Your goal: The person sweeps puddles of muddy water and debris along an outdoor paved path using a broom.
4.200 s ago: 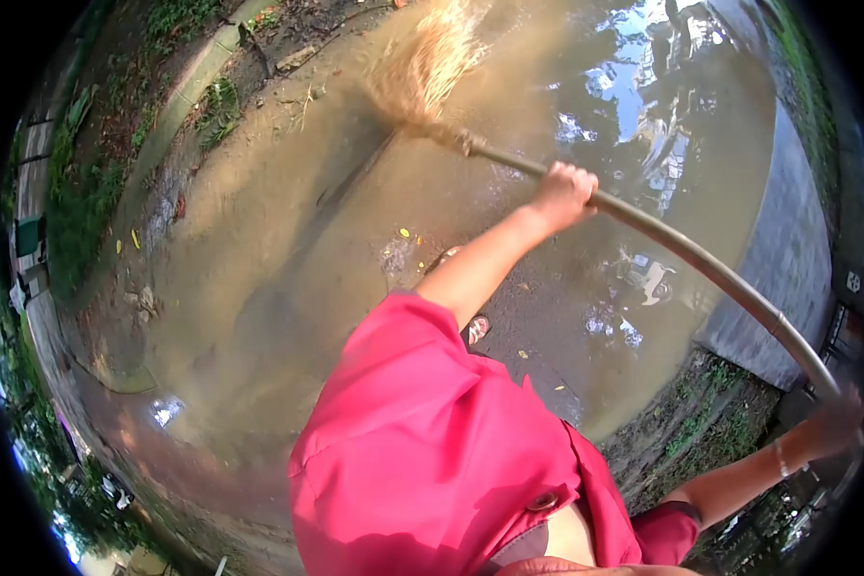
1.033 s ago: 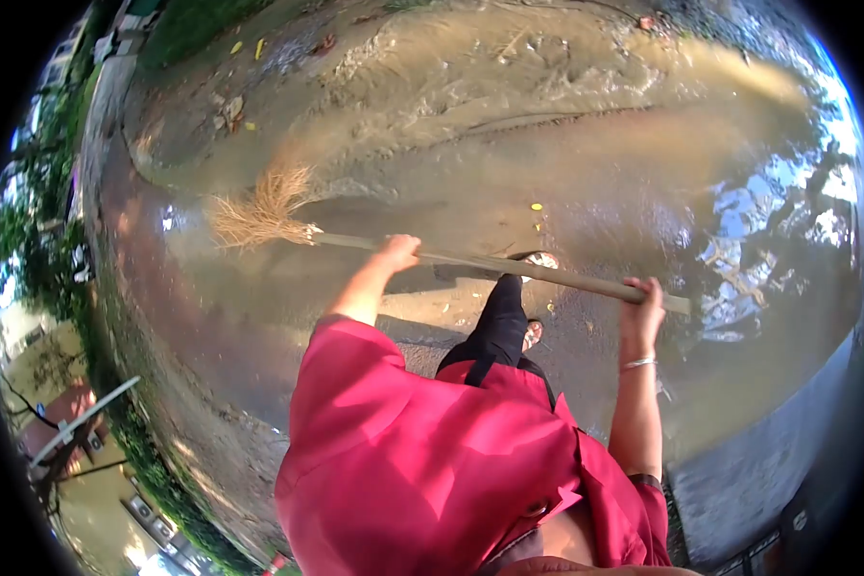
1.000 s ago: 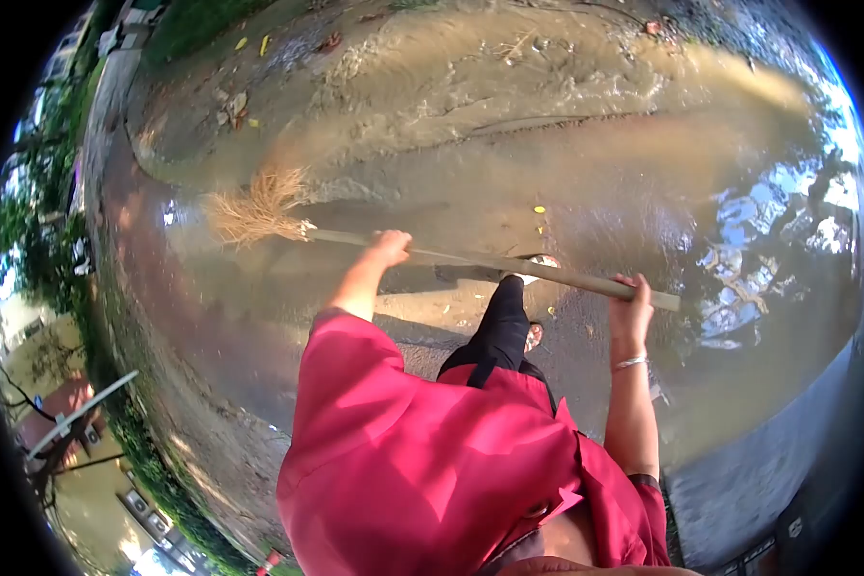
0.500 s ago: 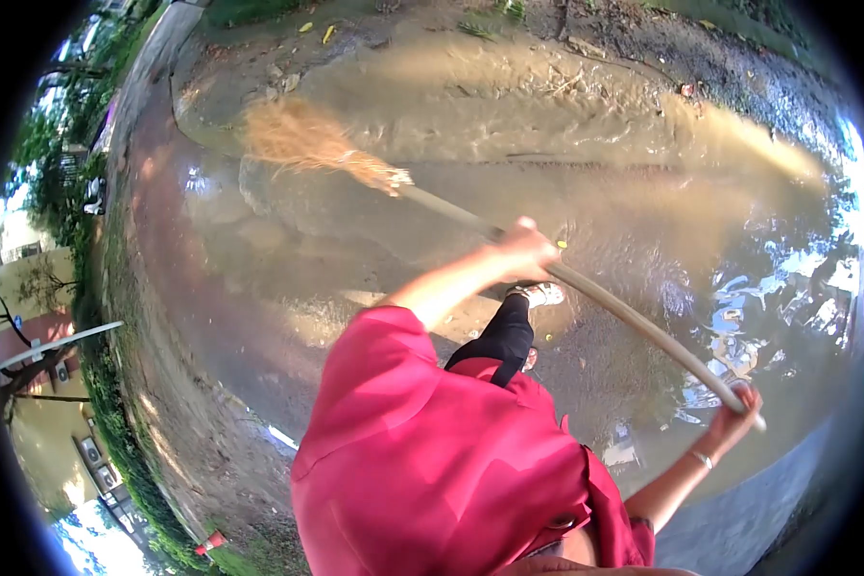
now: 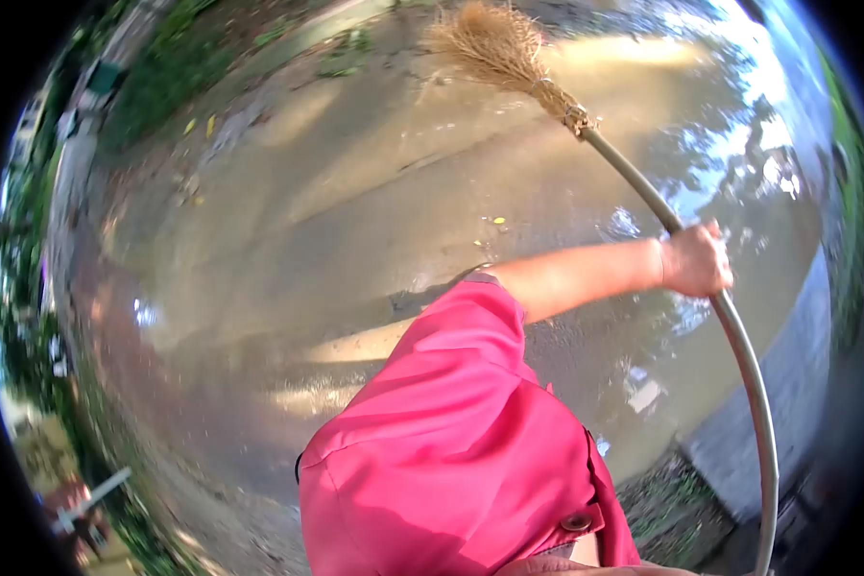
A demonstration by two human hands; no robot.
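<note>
My left hand (image 5: 696,259) is wrapped around the long wooden handle of a broom (image 5: 638,178), its arm stretched across to the right. The bristle head (image 5: 494,43), made of pale brown straw-like fibres bound at the neck, points away at the top of the view, over muddy water. From my hand the handle runs down past the bottom edge, so its near end is hidden. My right hand is out of the picture. The sleeve and front of my pink-red shirt (image 5: 422,451) fill the lower middle.
Brown shallow water (image 5: 278,259) covers the ground, with a few yellow leaves (image 5: 497,221) on it. A grey slab (image 5: 768,413) borders it on the right. Grass and weeds (image 5: 677,509) grow at the lower right, and a pale kerb (image 5: 62,211) curves along the left.
The broom has swung to the right and away, its bristles going from the upper left to the top middle. My left hand moved right with it; my right hand has left the view.
</note>
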